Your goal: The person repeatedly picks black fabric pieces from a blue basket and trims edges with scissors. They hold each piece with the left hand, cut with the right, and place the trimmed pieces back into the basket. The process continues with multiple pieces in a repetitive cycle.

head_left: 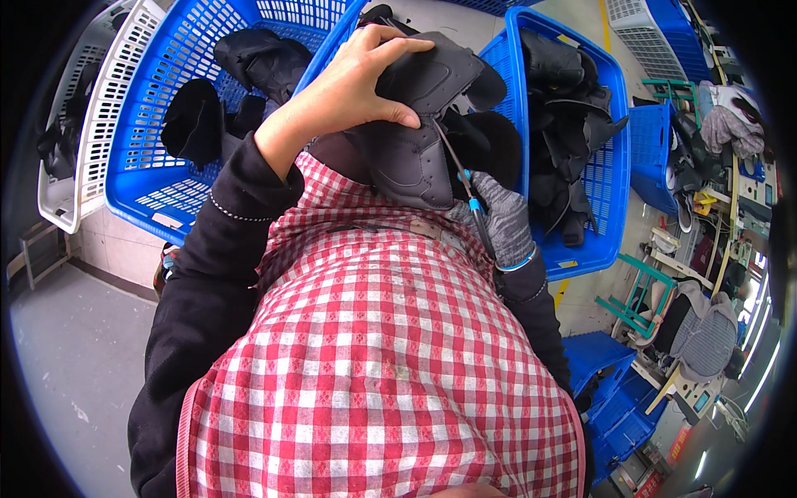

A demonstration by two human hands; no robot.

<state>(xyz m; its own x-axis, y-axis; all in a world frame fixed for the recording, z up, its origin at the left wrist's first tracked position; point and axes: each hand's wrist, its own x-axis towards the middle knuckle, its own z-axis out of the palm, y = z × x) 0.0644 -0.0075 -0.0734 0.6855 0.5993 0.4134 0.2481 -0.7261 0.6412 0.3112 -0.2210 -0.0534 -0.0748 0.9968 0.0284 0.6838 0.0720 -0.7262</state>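
Your left hand [353,87] is bare and clamped on a dark grey shoe upper [415,124] — fingers curled over its top edge, thumb pressed across its face, the piece held up close in front of your chest. Just below and to the right of that hand, your right hand [498,220] wears a grey knit glove with a blue cuff and is closed around a thin tool with a blue band [473,203]; its slim dark shaft runs up from the glove to touch the upper's surface near the stitched edge.

Under both hands lies your red-and-white checked apron [382,349], with black sleeves [199,290] on either side.

Beyond the left hand, up and to its left, sits a blue plastic basket [141,149] holding a few dark pieces [257,62], and further left a white basket [83,124] leans against it. To the right of the gloved hand, a second blue basket [602,174] is heaped with dark shoe parts [564,124]. Further out on that side — more blue crates [606,382] stacked low, and a crowded workbench with fabric and tools [730,166], too small to tell apart.
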